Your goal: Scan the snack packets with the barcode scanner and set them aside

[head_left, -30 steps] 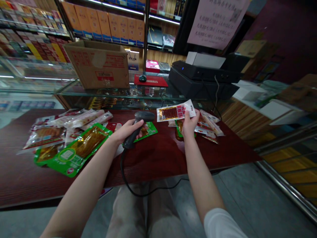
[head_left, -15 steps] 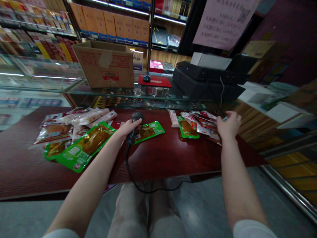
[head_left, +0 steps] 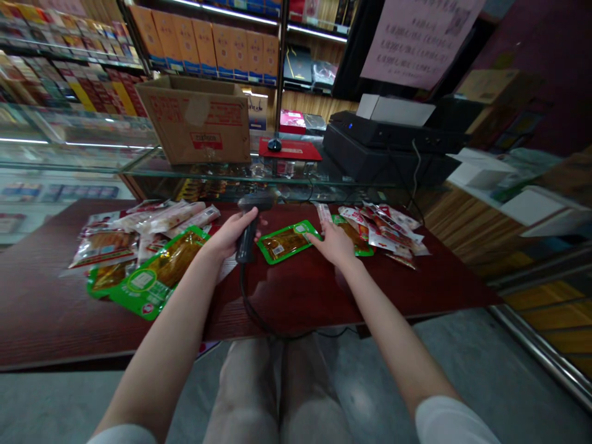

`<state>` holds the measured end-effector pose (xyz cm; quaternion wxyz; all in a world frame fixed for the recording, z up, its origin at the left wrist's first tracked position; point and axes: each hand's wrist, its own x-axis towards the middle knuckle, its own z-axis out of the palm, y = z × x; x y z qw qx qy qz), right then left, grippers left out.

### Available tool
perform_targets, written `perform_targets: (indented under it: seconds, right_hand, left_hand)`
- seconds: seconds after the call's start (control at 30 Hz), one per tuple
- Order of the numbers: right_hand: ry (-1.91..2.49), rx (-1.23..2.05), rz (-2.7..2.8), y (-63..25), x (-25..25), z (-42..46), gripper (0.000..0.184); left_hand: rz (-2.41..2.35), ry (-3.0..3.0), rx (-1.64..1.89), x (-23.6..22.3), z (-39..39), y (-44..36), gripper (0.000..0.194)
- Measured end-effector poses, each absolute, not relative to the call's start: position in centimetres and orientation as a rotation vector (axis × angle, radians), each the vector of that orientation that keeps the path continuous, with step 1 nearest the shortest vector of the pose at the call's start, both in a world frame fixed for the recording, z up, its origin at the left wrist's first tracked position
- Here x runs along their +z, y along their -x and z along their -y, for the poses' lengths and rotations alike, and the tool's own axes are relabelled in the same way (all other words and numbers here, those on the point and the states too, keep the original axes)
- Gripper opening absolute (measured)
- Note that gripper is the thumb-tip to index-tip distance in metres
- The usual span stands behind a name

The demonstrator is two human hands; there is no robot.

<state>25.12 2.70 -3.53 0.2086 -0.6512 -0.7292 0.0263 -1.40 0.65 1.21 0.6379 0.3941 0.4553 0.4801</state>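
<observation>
My left hand [head_left: 234, 234] is wrapped round the handle of a black corded barcode scanner [head_left: 246, 237], its head tilted up over the dark red table [head_left: 296, 299]. Just right of it a green-edged packet of brown food [head_left: 284, 243] lies flat, barcode side up. My right hand [head_left: 337, 243] reaches in low with fingers apart. Its thumb is at that packet's right end, though I cannot tell whether they touch. The fingertips are by a slim white packet [head_left: 324, 213], and another green packet [head_left: 354, 237] is partly hidden behind the hand.
Snack packets [head_left: 161, 265] are heaped on the left; more packets [head_left: 393, 228] lie on the right. Behind the table, a glass counter holds an open cardboard box [head_left: 198, 123], a red mat [head_left: 300, 149] and black equipment [head_left: 388, 145]. The scanner's cable [head_left: 252, 311] hangs over the front edge.
My right hand has come left from the right-hand packets to the middle one. The scanner is raised and turned a little, and the middle packet now sits slightly apart from it.
</observation>
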Motion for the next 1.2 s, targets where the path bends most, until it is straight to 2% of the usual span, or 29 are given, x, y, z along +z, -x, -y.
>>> perform_targets:
  seconds: [0.1,0.33,0.47,0.63,0.73,0.97,1.2]
  right_hand:
    - [1.907,0.168,1.997,-23.7,-4.5,-3.6,0.065]
    - [1.887,0.351,1.883,-23.7,-6.4,-5.2,0.075]
    - [1.633,0.458,1.753,-24.9,-6.7,-5.5,0.073]
    - [1.502,0.358,1.504,-27.8,-5.7,-6.2,0.051]
    - [1.416,0.235,1.313,-29.7,-4.9,-6.4,0.045]
    - [1.118,0.369,0.974,-30.1,-4.0,-6.0,0.051]
    - [1.053,0.457,0.945,-28.5,-3.1,-5.0,0.054]
  left_hand:
    - [-1.102,-0.921,1.005,1.4,-0.8,2.4,0.03]
    - [-1.097,-0.999,0.947,1.1,-0.8,2.2,0.034]
    - [-1.1,-1.006,0.918,1.2,-0.7,2.3,0.032]
    - [-1.11,-1.04,0.923,1.9,-0.2,2.0,0.035]
    - [-1.089,-1.101,0.93,2.1,0.1,1.9,0.041]
    - [-1.006,-1.245,0.969,1.6,0.4,0.9,0.058]
    - [-0.998,-1.355,0.947,1.2,0.6,-0.7,0.057]
